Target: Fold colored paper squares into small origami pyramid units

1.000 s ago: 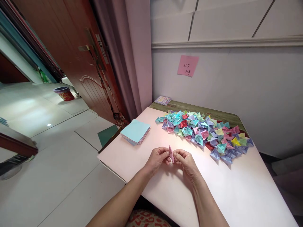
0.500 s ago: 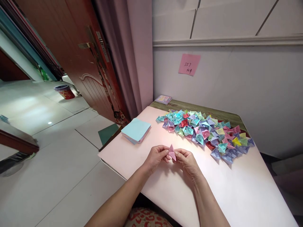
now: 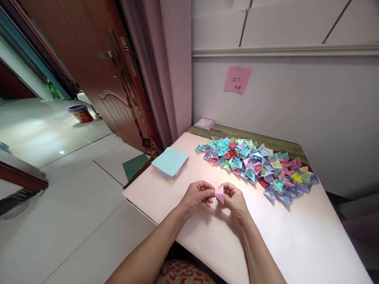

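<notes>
A small pink folded paper piece [image 3: 219, 193] is pinched between my left hand [image 3: 197, 195] and my right hand [image 3: 235, 198], just above the pale pink table top [image 3: 296, 236]. Both hands have curled fingers closed on the paper's edges. Beyond my hands lies a wide heap of folded paper shapes [image 3: 254, 165] in teal, purple, pink, red and yellow. To the left rests a stack of square paper sheets [image 3: 170, 163] with a light blue sheet on top.
A small card box [image 3: 204, 124] sits at the table's far corner by the curtain [image 3: 166, 71]. A pink note [image 3: 237, 80] is stuck on the wall. A wooden door [image 3: 97, 75] stands open on the left over a tiled floor with a bin [image 3: 79, 113].
The pink paper has been turned and opened from a thin upright edge to a wider triangular shape between my fingers. My hands stayed in nearly the same spot.
</notes>
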The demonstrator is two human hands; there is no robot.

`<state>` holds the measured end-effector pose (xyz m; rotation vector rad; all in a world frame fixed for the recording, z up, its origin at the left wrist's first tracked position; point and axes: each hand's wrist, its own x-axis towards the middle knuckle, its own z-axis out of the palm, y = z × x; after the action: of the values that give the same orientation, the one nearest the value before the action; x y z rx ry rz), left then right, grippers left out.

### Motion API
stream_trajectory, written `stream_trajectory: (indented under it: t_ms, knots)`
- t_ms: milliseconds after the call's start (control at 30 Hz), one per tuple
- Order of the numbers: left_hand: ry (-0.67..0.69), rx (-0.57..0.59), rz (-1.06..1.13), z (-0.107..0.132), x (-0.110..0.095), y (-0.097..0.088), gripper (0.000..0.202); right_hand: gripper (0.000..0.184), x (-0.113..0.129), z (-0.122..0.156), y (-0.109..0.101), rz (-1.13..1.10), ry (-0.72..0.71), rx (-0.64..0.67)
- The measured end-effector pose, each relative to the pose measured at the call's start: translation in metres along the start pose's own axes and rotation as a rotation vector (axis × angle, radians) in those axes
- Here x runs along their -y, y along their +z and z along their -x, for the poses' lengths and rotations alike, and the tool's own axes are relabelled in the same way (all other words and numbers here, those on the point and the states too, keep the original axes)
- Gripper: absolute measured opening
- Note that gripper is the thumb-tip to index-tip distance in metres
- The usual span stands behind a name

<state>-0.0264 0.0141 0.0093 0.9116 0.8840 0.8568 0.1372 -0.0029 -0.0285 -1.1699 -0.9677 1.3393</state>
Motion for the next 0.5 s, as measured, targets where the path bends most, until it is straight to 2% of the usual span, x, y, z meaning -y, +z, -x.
stream_trajectory:
  t_ms: [200, 300, 500]
  knots:
    - [-0.145, 0.008, 0.146, 0.001, 0.005, 0.001, 0.043, 0.025, -0.005, -0.003, 0.002, -0.024, 0.014, -0.048]
    - [-0.196, 0.058, 0.173, 0.001, 0.008, 0.003, 0.039, 0.028, -0.002, -0.001, 0.002, -0.062, 0.019, -0.049]
    - [-0.239, 0.156, 0.162, 0.001, 0.011, 0.003, 0.037, 0.022, 0.003, 0.002, -0.001, -0.030, -0.032, -0.053]
